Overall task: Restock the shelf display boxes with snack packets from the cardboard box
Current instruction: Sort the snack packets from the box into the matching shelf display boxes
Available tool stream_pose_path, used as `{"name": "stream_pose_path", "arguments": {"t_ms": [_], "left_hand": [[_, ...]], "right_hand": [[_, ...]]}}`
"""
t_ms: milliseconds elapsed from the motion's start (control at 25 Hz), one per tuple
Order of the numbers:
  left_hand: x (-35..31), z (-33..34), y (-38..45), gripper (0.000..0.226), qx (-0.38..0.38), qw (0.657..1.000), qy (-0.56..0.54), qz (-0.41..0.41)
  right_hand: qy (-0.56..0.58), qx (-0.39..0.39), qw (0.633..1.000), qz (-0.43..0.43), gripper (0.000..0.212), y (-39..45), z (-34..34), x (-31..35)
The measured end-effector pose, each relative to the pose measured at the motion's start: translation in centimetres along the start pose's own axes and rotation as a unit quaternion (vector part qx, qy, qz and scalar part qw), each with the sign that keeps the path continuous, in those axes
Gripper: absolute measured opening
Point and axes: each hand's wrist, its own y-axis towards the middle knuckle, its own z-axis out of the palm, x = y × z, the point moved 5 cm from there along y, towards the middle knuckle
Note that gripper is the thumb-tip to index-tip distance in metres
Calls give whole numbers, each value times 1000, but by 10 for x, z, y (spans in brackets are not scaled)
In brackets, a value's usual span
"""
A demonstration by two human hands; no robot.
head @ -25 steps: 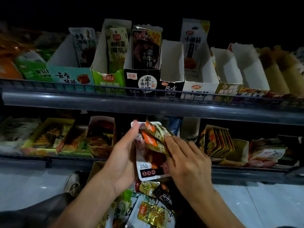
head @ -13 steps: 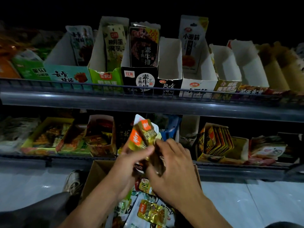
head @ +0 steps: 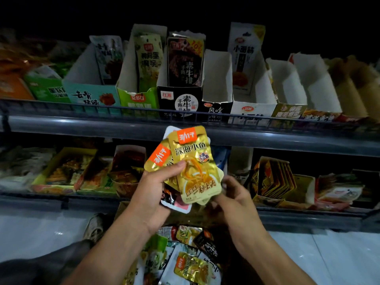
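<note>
A cardboard box of mixed snack packets sits on the floor at the person's feet, its contents showing at the bottom of the view. Above it, the left hand grips a fanned bunch of gold fish-snack packets with orange tabs, thumb pressed across their fronts, with a white-edged packet tucked behind. The right hand has its fingers curled at the bunch's lower right corner; whether it pinches a packet cannot be told. The bunch is held in front of the lower shelf, where a box of matching gold packets stands to the right. Beyond, the upper shelf carries a row of display boxes, several white ones looking empty. The step appears to be sorting a handful; next, it likely calls for carrying it right to the matching box.
</note>
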Motion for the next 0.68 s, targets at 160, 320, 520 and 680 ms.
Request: {"name": "stream_pose_path", "arguments": {"t_ms": [160, 320, 520, 680], "left_hand": [[16, 2, 2, 27, -36, 998, 18, -51], [-9, -13, 13, 16, -81, 996, 40, -20], [-16, -52, 19, 14, -116, 990, 74, 6], [-14, -89, 24, 28, -167, 982, 85, 1]], "right_hand": [[147, 51, 981, 119, 22, -8, 17, -10], [106, -2, 990, 90, 21, 9, -7, -6], [29, -47, 994, 96, 18, 21, -29, -30], [-54, -24, 989, 132, 18, 26, -8, -69]]}}
